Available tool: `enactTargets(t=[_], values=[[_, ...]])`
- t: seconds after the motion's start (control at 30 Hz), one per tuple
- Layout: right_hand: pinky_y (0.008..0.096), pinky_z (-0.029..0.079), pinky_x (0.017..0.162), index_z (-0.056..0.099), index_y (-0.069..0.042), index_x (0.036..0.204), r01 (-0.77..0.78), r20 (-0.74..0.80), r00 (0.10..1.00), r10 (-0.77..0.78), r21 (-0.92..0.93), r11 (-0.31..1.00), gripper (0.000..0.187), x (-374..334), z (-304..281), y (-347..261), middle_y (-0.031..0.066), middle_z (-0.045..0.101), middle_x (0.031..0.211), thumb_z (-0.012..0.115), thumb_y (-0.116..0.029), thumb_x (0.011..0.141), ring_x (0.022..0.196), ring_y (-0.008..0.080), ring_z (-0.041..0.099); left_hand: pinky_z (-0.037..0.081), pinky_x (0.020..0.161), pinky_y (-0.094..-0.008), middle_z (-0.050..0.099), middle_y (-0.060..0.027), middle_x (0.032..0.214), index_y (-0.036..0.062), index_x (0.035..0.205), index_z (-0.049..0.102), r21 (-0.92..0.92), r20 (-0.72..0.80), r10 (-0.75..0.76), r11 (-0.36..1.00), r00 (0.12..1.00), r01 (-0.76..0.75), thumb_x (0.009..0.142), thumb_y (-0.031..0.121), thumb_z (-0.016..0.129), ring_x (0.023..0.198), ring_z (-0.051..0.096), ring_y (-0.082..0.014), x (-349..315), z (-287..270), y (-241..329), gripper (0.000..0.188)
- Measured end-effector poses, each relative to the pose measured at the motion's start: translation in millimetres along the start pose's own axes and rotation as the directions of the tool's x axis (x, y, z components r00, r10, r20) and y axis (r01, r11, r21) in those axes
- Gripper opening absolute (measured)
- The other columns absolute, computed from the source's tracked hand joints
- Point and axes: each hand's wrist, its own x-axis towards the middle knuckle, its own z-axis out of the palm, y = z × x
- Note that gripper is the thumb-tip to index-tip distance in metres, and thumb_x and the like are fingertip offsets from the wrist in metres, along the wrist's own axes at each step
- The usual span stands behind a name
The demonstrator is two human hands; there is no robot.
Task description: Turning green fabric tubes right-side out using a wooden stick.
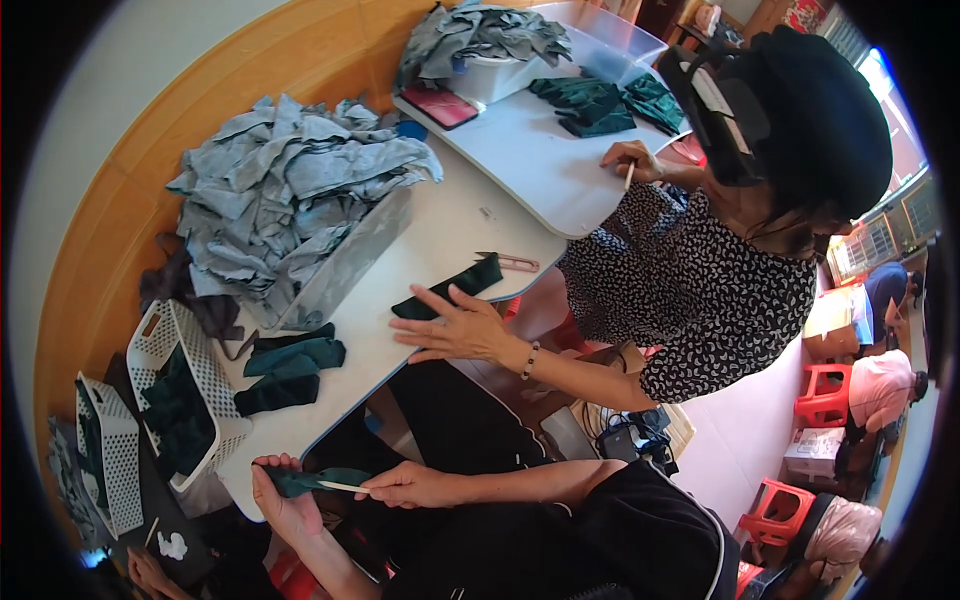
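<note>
Near the table's front edge, my left hand (290,505) holds a small dark green velvety cloth piece (312,480), its fingers bent at the cloth's end. My right hand (412,485) pinches a thin pale stick (343,487), whose far end meets the cloth; whether it goes inside I cannot tell. On the table just beyond lie several similar green cloth pieces (295,365). A co-worker's hand (465,325) with a bead bracelet rests flat on another green strip (450,287), beside small thread snips (512,262).
A clear bin (345,265) heaped with grey cloth (290,190) stands at the back left. White perforated baskets (215,400) hold green pieces. The co-worker (710,270) sits close on the right, holding a stick. A red phone (440,105) lies at the far side; red stools (775,510) stand rightward.
</note>
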Motion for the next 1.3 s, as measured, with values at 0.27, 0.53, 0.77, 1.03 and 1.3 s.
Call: enactTargets(t=[0.27, 0.53, 0.77, 1.03, 1.3], values=[[0.0207, 0.031, 0.048, 0.061, -0.003, 0.12, 0.062, -0.041, 0.997, -0.06, 0.042, 0.997, 0.029, 0, -12, -6, -0.0044, 0.04, 0.063, 0.048, -0.018, 0.1, 0.054, 0.0039, 0.036, 0.049, 0.077, -0.0296, 0.06, -0.0018, 0.087, 0.0069, 0.109, 0.054, 0.029, -0.133, -0.069, 0.997, 0.989, 0.073, 0.098, 0.03, 0.053, 0.08, 0.059, -0.0143, -4, 24, -21, 0.025], [0.022, 0.033, 0.05, 0.06, -0.002, 0.122, 0.07, -0.044, 0.997, -0.07, -0.001, 0.998, 0.03, 5, -22, -5, -0.0041, 0.04, 0.064, 0.048, -0.019, 0.1, 0.056, 0.0043, 0.037, 0.049, 0.077, -0.0302, 0.06, -0.0026, 0.088, 0.0062, 0.11, 0.053, -0.007, -0.072, -0.057, 0.998, 0.996, 0.057, 0.098, 0.033, 0.053, 0.08, 0.058, -0.0149, 2, 18, -27, 0.029], [0.0226, 0.039, 0.056, 0.061, -0.007, 0.124, -0.001, -0.081, 0.997, -0.01, -0.135, 0.991, 0.03, 5, -35, -12, -0.0031, 0.046, 0.068, 0.05, -0.021, 0.1, 0.061, 0.0056, 0.045, 0.048, 0.078, -0.0299, 0.058, -0.0039, 0.096, 0.0054, 0.115, 0.051, 0.1, -0.102, -0.04, 0.994, 0.994, 0.05, 0.098, 0.029, 0.054, 0.083, 0.057, -0.0159, 9, 20, -31, 0.029], [0.0303, 0.047, 0.069, 0.065, -0.006, 0.117, -0.102, -0.254, 0.967, -0.035, -0.506, 0.857, 0.033, -59, -75, -46, 0.0085, 0.066, 0.083, 0.056, -0.03, 0.095, 0.074, 0.0142, 0.06, 0.046, 0.093, -0.0348, 0.059, -0.0123, 0.114, -0.0024, 0.128, 0.047, 0.439, -0.083, 0.215, 0.885, 0.973, -0.158, 0.099, 0.02, 0.053, 0.101, 0.059, -0.023, 69, 26, -17, 0.037], [0.0263, 0.04, 0.061, 0.064, -0.001, 0.091, 0.133, -0.38, 0.872, -0.309, -0.423, 0.896, 0.022, -75, -77, 1, 0.0037, 0.057, 0.072, 0.06, -0.022, 0.093, 0.067, 0.0081, 0.049, 0.049, 0.085, -0.0363, 0.066, -0.0152, 0.105, -0.0016, 0.11, 0.064, 0.819, 0.562, -0.019, 0.157, 0.827, -0.552, 0.085, -0.002, 0.063, 0.094, 0.065, -0.0273, 62, 161, -50, 0.025]])
